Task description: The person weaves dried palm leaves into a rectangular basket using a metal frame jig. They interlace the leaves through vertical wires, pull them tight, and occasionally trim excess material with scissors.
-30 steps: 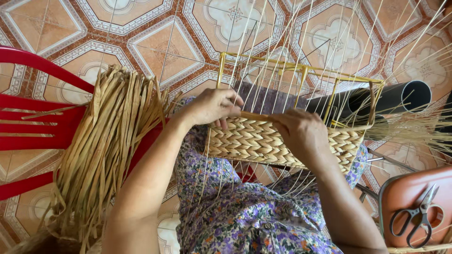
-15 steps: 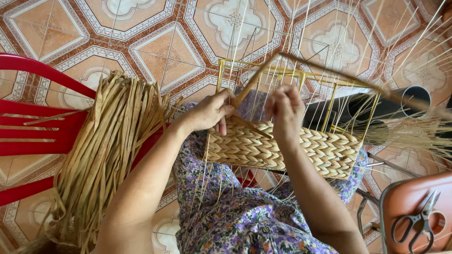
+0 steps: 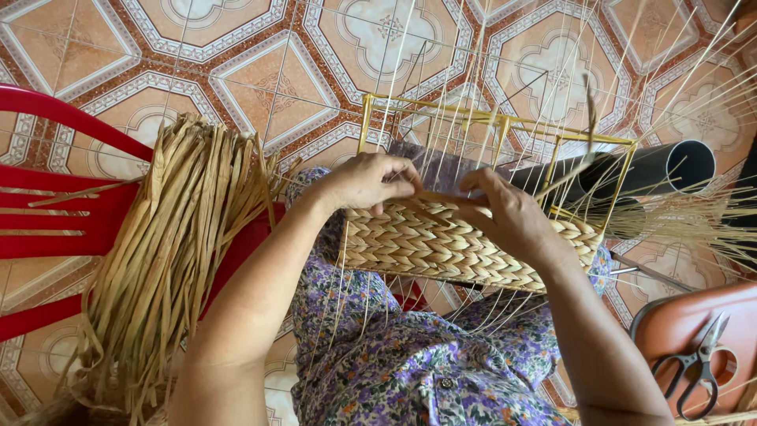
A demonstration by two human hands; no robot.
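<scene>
A half-woven straw basket (image 3: 441, 252) on a yellow wire frame (image 3: 489, 118) rests on my lap, thin upright strands rising from it. My left hand (image 3: 367, 181) grips the top edge of the woven band at its left end and pinches a flat straw strand (image 3: 445, 197). My right hand (image 3: 509, 213) lies on the woven rim and holds the same strand, whose loose end (image 3: 587, 118) sticks up to the right.
A thick bundle of dried straw (image 3: 169, 260) lies on a red plastic chair (image 3: 55, 213) at my left. A black pipe (image 3: 654, 170) lies on the patterned tile floor behind the basket. Scissors (image 3: 698, 367) rest on an orange stool at the lower right.
My right hand has come back down onto the rim from its raised pull. The long strand, stretched far right before, is now drawn in short between both hands.
</scene>
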